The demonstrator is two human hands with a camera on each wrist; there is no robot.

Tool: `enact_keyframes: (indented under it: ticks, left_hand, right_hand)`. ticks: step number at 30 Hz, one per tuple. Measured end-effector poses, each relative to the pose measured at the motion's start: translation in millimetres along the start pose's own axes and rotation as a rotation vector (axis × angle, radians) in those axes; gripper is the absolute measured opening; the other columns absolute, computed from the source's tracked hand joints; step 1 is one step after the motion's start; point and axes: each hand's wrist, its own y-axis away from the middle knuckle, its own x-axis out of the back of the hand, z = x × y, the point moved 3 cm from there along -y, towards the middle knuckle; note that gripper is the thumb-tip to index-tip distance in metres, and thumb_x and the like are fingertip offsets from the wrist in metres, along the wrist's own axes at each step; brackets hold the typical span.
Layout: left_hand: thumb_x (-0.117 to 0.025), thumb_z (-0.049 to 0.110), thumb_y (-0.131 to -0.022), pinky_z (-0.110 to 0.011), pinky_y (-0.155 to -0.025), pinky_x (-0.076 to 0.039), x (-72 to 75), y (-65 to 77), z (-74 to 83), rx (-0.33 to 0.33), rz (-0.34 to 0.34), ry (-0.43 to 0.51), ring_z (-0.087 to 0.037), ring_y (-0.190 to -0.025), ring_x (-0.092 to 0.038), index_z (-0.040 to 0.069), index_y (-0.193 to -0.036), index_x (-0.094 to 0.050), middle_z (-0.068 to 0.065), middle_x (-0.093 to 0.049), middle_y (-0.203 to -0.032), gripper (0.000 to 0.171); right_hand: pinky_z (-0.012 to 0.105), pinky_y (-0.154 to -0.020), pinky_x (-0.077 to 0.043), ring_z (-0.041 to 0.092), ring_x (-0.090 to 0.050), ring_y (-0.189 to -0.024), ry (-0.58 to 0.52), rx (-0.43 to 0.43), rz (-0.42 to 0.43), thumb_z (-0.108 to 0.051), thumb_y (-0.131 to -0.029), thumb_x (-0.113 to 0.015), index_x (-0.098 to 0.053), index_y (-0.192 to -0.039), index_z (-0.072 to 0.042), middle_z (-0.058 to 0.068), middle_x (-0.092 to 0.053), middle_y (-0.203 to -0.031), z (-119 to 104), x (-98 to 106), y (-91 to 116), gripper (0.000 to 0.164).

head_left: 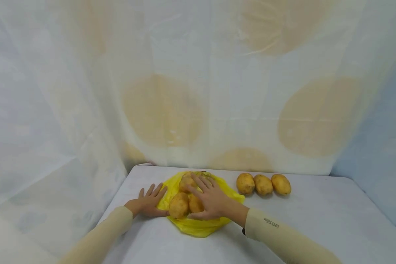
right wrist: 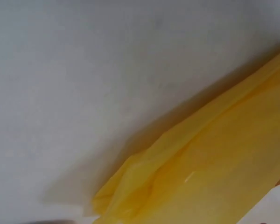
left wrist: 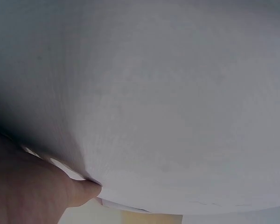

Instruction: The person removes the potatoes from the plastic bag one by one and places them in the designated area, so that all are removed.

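A yellow plastic bag (head_left: 198, 229) lies spread on the table, with several potatoes (head_left: 179, 206) on it. My left hand (head_left: 149, 204) lies flat with its fingers spread at the bag's left edge, the thumb right beside the nearest potato. In the left wrist view part of that left hand (left wrist: 32, 189) shows low against the white cloth. Over the potatoes my right hand (head_left: 214, 201) stretches out with fingers apart, partly hiding them. The right wrist view holds mostly the bag's crumpled yellow side (right wrist: 210, 158).
Three more potatoes (head_left: 263, 184) sit in a row to the right of the bag, towards the table's back edge. A white cloth (head_left: 303, 223) covers the table. Behind it hangs a pale curtain (head_left: 217, 91) with large tan spots, and sheets close off both sides.
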Motion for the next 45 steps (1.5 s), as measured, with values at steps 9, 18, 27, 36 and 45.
enact_keyframes:
  ticks: [9,18,27,36,45]
  left_hand:
    - [-0.051,0.084,-0.078,-0.072,-0.114,0.001,2.9,-4.7,5.3,-0.003,-0.011,0.012,-0.044,-0.152,-0.002,0.017,-0.16,-0.011,-0.011,-0.001,-0.168,0.113]
    - [-0.049,0.089,-0.073,-0.071,-0.114,0.005,-6.7,-9.2,-5.9,0.004,0.002,0.02,-0.041,-0.153,0.002,0.02,-0.16,-0.01,-0.009,0.001,-0.168,0.118]
    - [-0.049,0.086,-0.076,-0.072,-0.113,0.005,-6.6,-4.6,-2.3,0.003,-0.026,0.016,-0.044,-0.152,0.001,0.017,-0.16,-0.009,-0.011,0.002,-0.168,0.115]
    - [-0.049,0.088,-0.074,-0.072,-0.113,0.006,-6.4,-2.9,-2.4,-0.001,-0.018,0.03,-0.044,-0.152,0.001,0.017,-0.16,-0.009,-0.011,0.002,-0.168,0.118]
    - [-0.051,0.085,-0.077,-0.073,-0.112,0.007,-4.0,-4.1,-2.1,0.007,-0.029,0.023,-0.045,-0.152,0.001,0.016,-0.16,-0.01,-0.013,0.002,-0.168,0.116]
  right_hand:
    - [0.054,-0.092,-0.051,0.032,-0.059,-0.121,-0.174,-0.187,-0.192,-0.089,-0.069,-0.055,-0.018,-0.157,-0.029,0.01,-0.044,-0.151,-1.1,-4.1,-1.4,0.113]
    - [0.046,-0.097,-0.051,0.024,-0.061,-0.121,-0.215,-0.209,-0.252,-0.081,-0.078,-0.056,-0.037,-0.149,-0.019,0.005,-0.047,-0.15,-4.2,-10.9,0.9,0.097]
    - [0.041,-0.092,-0.053,0.019,-0.061,-0.115,-0.321,-0.197,-0.248,-0.081,-0.078,-0.057,-0.042,-0.142,-0.024,0.0,-0.052,-0.141,-6.6,-20.2,4.4,0.087]
    - [0.036,-0.103,-0.048,0.014,-0.054,-0.122,-0.424,-0.148,-0.254,-0.071,-0.072,-0.073,-0.043,-0.135,-0.025,-0.001,-0.048,-0.14,-6.0,-21.7,10.6,0.084]
    - [0.038,-0.112,-0.04,0.015,-0.046,-0.132,-0.557,-0.132,-0.293,-0.051,-0.075,-0.083,-0.04,-0.142,-0.023,0.0,-0.04,-0.146,-2.3,-17.8,18.7,0.084]
